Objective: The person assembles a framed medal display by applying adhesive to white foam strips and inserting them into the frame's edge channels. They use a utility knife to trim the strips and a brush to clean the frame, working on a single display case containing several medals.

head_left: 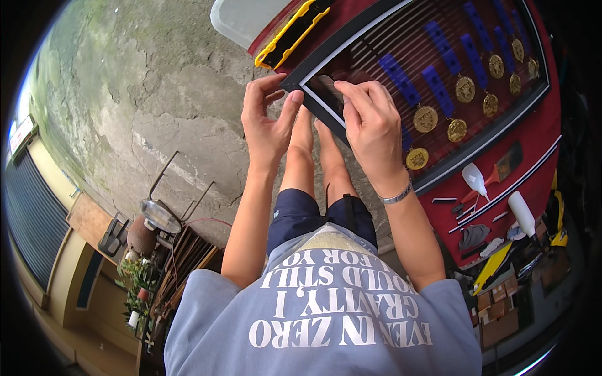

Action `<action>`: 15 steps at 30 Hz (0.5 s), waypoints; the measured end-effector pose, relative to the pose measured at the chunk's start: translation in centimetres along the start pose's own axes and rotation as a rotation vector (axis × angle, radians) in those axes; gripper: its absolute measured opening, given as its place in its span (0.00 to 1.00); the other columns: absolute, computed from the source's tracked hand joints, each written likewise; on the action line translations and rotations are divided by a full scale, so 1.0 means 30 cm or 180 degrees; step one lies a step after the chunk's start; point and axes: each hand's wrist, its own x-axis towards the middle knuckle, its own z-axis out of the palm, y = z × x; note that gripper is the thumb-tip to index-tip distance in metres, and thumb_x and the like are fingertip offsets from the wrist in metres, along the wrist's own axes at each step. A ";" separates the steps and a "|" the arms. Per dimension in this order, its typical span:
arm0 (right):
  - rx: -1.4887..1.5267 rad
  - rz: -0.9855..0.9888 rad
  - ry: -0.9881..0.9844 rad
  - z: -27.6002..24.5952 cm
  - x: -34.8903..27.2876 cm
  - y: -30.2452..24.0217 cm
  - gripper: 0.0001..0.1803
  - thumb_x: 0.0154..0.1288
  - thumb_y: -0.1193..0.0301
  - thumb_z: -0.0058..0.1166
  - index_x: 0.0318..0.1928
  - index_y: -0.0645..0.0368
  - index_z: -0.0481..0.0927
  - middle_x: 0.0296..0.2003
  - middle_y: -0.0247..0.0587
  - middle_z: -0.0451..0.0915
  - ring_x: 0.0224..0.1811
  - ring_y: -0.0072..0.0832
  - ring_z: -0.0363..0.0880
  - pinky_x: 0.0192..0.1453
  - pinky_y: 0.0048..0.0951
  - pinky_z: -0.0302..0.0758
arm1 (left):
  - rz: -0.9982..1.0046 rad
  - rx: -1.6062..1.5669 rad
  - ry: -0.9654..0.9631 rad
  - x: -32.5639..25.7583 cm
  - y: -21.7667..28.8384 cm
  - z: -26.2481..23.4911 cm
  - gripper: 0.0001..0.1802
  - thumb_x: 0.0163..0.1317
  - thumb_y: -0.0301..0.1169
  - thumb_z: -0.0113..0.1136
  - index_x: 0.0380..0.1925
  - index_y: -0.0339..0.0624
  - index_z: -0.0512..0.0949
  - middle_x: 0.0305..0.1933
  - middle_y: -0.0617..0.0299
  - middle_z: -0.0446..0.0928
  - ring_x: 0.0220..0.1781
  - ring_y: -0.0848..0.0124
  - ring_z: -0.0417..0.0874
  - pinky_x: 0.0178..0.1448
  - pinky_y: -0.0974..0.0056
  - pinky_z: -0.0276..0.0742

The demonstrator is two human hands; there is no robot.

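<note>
A black display frame (370, 34) with a white inner border lies on a red-covered table at the upper right. Behind its glossy front hang several gold medals (425, 118) on blue ribbons (399, 78). At the frame's near left corner my left hand (268, 125) is curled, thumb and fingertips on either side of that corner. My right hand (374, 122) is over the glass just inside the same corner, fingers bent and drawn together. Anything between those fingertips is hidden or too small to make out. A metal-banded watch (397, 193) circles my right wrist.
A yellow and black tool (291, 34) lies beyond the frame's left end. On the red cloth (439, 216) at right are a brush (503, 164), a white nozzle (475, 180), a white bottle (522, 213) and striped strips. Cracked concrete ground (169, 94) spreads left; plants (139, 285) and stacked wood stand lower left.
</note>
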 end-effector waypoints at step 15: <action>0.0011 -0.0005 -0.0023 -0.003 0.006 -0.002 0.17 0.60 0.84 0.59 0.50 0.61 0.82 0.35 0.44 0.75 0.40 0.42 0.78 0.45 0.41 0.78 | -0.0028 0.0026 -0.0007 0.001 0.003 -0.002 0.19 0.63 0.29 0.72 0.52 0.36 0.79 0.51 0.59 0.78 0.51 0.70 0.81 0.58 0.64 0.79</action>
